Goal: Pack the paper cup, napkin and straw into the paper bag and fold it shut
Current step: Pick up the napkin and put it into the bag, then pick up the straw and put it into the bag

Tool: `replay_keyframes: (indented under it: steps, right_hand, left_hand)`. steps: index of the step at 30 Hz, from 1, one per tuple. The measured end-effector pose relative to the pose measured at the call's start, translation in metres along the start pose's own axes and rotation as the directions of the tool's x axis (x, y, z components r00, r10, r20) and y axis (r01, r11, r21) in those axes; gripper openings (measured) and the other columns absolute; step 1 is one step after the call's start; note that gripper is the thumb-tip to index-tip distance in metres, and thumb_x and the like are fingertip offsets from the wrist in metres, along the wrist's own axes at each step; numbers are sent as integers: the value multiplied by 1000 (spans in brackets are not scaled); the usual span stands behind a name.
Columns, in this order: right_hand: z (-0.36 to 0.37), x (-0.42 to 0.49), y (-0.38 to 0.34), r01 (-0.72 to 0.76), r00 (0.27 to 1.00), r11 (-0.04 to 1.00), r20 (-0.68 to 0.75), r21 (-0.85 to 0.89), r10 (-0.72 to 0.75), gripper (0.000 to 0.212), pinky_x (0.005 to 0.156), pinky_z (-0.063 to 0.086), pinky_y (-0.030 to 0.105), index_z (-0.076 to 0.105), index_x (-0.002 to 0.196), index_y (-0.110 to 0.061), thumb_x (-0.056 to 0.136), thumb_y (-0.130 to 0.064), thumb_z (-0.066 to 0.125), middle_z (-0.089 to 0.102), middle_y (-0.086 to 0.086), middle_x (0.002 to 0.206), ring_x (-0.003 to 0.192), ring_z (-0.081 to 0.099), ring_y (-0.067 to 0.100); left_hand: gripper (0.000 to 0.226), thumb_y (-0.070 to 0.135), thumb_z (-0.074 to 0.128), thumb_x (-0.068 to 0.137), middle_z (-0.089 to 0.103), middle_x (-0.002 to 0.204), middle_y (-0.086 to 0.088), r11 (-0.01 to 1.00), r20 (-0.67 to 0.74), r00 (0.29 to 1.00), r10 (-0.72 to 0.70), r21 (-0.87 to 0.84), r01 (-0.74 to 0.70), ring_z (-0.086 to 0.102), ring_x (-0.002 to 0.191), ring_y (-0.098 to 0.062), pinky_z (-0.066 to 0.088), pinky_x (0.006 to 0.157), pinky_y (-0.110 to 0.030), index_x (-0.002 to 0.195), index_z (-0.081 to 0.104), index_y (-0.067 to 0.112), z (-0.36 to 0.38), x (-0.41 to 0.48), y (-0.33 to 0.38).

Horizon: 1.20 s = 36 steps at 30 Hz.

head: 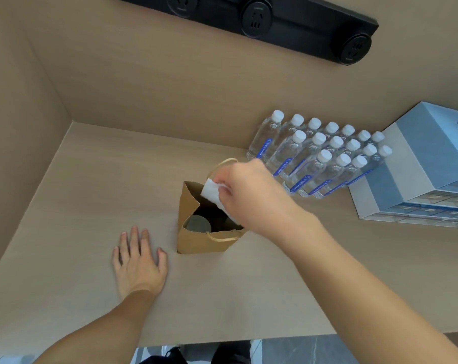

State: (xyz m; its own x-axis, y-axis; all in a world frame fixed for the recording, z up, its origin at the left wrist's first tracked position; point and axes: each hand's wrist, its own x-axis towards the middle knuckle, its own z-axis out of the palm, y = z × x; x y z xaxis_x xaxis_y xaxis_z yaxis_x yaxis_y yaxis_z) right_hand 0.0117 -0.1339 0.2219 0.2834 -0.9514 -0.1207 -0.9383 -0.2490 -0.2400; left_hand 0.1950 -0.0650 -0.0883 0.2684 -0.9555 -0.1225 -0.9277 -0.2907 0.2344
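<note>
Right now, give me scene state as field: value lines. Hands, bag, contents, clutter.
right hand: pinching napkin over bag mouth
left hand: flat on table, empty
paper bag: upright, open, unfolded
paper cup: inside bag
straw: not visible
clutter: water bottles, stacked boxes to the right

Bottles (319,156) stand in rows at the far right of the table (91,206), beside stacked boxes (417,169). A black socket strip (262,19) runs along the far wall.

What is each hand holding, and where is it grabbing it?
The right hand pinches the white napkin at its right end, over the open paper bag. The left hand holds nothing; it lies flat on the table.
</note>
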Motion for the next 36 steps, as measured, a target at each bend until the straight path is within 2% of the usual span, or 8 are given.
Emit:
replay_keyframes:
  steps: [4,11,18,22,24,26,31,36]
  right_hand:
    - [24,8,-5,-45,995,997,86,-61,50,19,44,27,27,47,69,-11,86,-2,49,32,4,59,47,30,18]
    - [41,25,-17,-88,974,991,202,-98,107,13,50,39,32,64,98,-4,88,3,57,32,4,64,60,44,26]
    - [33,14,-23,-64,969,991,232,-118,90,13,56,43,34,58,91,-7,86,5,55,32,5,64,59,45,26]
    - [5,-2,-9,-86,991,994,101,-62,92,20,42,27,24,44,67,-15,79,0,50,34,5,60,48,38,25]
    - [-7,-12,12,-111,993,994,-39,5,111,19,41,39,31,52,62,-11,79,-4,48,47,13,58,57,49,35]
    - [-8,-20,42,-168,976,985,-138,32,171,18,59,57,46,68,79,-5,83,-7,51,66,23,71,77,60,41]
    - [46,-30,140,-526,850,848,2,61,527,13,70,57,41,61,78,7,75,0,50,60,29,73,71,48,40]
    - [131,-58,209,-782,621,622,136,41,772,36,92,51,39,59,117,2,83,-11,59,64,22,116,113,57,40]
  left_hand:
    - [68,51,25,93,30,162,-9,1000,12,1000,-4,13,4,19,151,-30,18,120,-48,150,34,16,0,0,0]
    - [69,50,25,92,30,162,-9,1000,6,1000,-1,4,1,19,151,-30,18,120,-49,151,34,15,-3,0,1]
    - [70,51,23,92,28,162,-10,1000,11,1000,3,-2,-3,18,151,-30,17,121,-48,151,34,15,-5,-1,1]
    - [70,51,24,92,27,163,-9,1000,17,1000,0,4,0,17,152,-30,15,121,-48,151,33,15,-6,-1,2]
    - [69,50,26,92,28,162,-10,1000,15,1000,-4,0,4,17,151,-30,15,121,-48,151,35,15,-6,-2,2]
    - [68,48,27,91,30,162,-10,1000,9,1000,-5,-8,5,19,151,-31,16,120,-49,149,36,14,-6,-2,2]
    - [68,46,29,89,32,161,-11,1000,5,1000,-4,-29,4,20,150,-32,16,120,-49,147,39,12,-9,-3,6]
    - [67,44,30,89,33,160,-13,1000,0,1000,-4,-31,4,21,150,-33,16,120,-50,147,39,12,-12,-6,10]
